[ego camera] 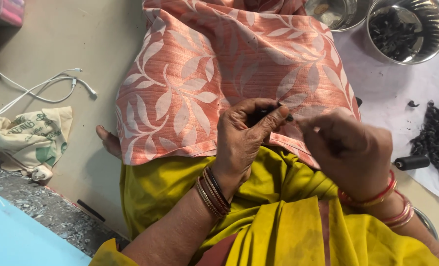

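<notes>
While left hand [244,135] fingers pinch small dark twisted piece [266,112], right hand [350,150] fingers curled, grip unclear.

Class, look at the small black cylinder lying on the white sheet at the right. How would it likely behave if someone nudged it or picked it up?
The black cylinder lies on its side, so a nudge would probably roll it across the white sheet. It looks small and solid, so likely light and stiff. Its smooth surface may be a little slippery.

Bowls [407,30] far right w/ dark bits inside, pile [436,138] below, cable [47,88] & bag [30,138] left.
</notes>
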